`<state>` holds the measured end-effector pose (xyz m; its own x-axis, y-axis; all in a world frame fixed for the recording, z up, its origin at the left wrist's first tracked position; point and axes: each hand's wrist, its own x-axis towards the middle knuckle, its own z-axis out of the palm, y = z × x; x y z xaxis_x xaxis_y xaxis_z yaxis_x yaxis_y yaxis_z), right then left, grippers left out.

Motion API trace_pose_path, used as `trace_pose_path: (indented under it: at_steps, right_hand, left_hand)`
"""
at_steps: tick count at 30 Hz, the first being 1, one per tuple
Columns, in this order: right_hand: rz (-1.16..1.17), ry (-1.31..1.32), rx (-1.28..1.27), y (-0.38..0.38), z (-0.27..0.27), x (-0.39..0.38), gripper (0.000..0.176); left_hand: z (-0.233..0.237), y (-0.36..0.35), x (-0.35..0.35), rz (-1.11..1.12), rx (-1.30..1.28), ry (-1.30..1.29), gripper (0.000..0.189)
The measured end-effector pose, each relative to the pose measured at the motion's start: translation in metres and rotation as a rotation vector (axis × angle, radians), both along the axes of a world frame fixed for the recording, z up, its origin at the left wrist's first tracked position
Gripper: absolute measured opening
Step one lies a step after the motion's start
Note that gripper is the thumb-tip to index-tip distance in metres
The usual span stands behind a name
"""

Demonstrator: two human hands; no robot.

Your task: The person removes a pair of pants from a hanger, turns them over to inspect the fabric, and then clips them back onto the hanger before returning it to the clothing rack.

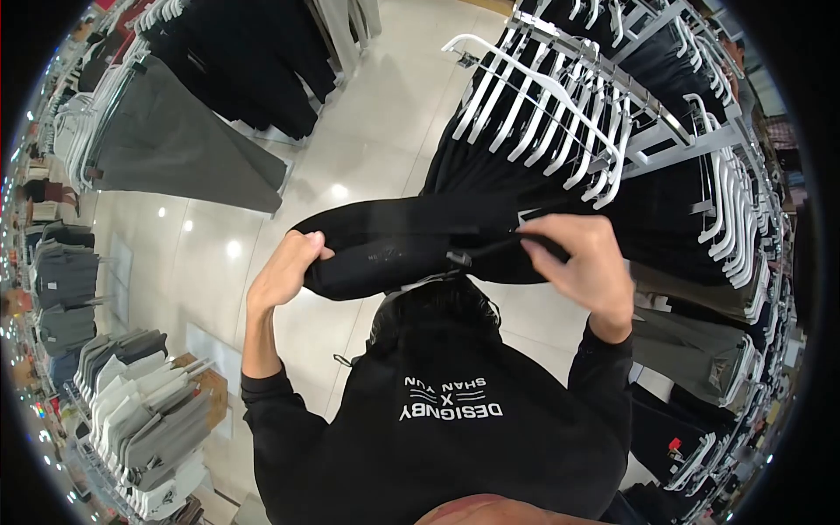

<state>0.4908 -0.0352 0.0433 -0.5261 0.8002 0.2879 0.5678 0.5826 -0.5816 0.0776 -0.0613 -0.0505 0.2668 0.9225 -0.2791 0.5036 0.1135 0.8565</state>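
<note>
A black pair of trousers [394, 229] stretches between my two hands in front of my chest, its waistband wide and its legs out of sight. My left hand [285, 269] grips the waistband's left end, thumb on top. At the other end my right hand [579, 261] pinches the cloth between thumb and fingers, right beside a small white label [528, 215]. A dark tag [458, 259] lies at the middle of the waistband. Just beyond the trousers, a white clip hanger [551, 83] lies across the row of hangers on the rack.
A metal rack [604, 66] with black trousers on white hangers stands close at the front right. Grey trousers [175, 140] hang at the front left, and folded-looking tops [144, 411] hang at the lower left. Shiny tiled floor [350, 149] runs between the racks.
</note>
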Motion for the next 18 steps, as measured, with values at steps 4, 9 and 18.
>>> trace_pose_path:
  at_steps: [4, 9, 18]
  right_hand:
    - [0.066, -0.054, -0.018, -0.039, -0.008, -0.012, 0.028]
    - [0.206, -0.072, 0.055, -0.045, -0.017, -0.022, 0.033]
    - [0.177, 0.060, -0.071, -0.039, -0.032, -0.019, 0.034]
  left_hand:
    - [0.016, -0.014, 0.038, -0.203, 0.219, 0.369, 0.020]
    - [0.041, -0.017, 0.108, -0.164, 0.358, 0.136, 0.093]
    - [0.014, 0.027, 0.136, -0.401, 0.380, -0.011, 0.017]
